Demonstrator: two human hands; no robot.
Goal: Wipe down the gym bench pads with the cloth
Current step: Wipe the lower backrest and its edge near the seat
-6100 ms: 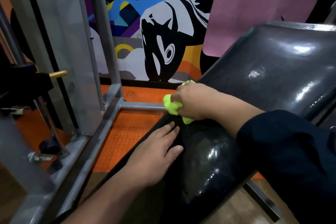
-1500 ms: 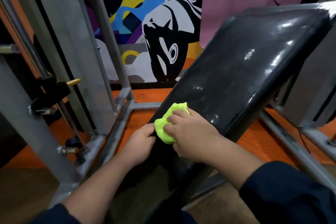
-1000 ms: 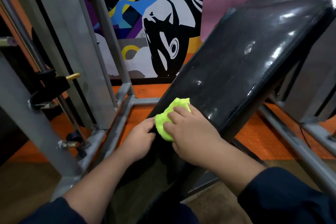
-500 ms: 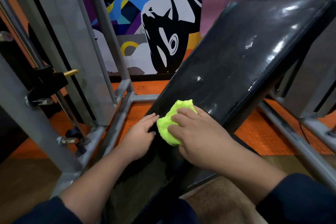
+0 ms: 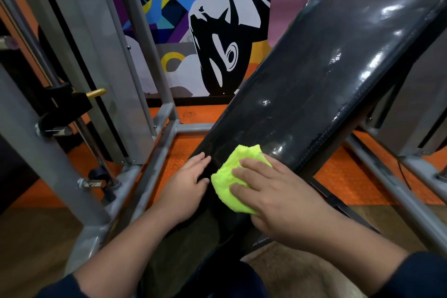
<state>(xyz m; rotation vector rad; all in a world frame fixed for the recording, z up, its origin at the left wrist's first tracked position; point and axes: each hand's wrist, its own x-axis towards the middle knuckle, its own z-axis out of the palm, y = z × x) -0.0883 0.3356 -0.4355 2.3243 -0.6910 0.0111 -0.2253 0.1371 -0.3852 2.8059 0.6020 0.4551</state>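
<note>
Nearest to the camera, two forearms in dark sleeves reach forward over the low end of the bench. The right hand [image 5: 273,191] lies flat on the cloth [image 5: 235,176], a bright yellow-green bunched piece, with the fingers spread and almost straight; it presses the cloth down rather than closing around it. The cloth sits at the lower end of the inclined back pad [image 5: 326,84], close to its left edge, just where this pad meets the darker seat part below. The left hand [image 5: 186,184] rests just beside the cloth on the left edge of the pad, fingers relaxed and extended, holding nothing; it seems to steady the bench.

In my judgement the step in hand is the wiping itself, now at the bottom of the back pad. The pad rises away to the upper right and shines with wet-looking reflections, so I cannot tell how much of it is already done. The next move probably calls for keeping the palm pressure and sliding the cloth along the lower end toward the stitched right edge, or up the slope.

Further away stand the grey metal frame [image 5: 154,147], the orange floor [image 5: 198,113] and a painted wall [image 5: 205,19].
</note>
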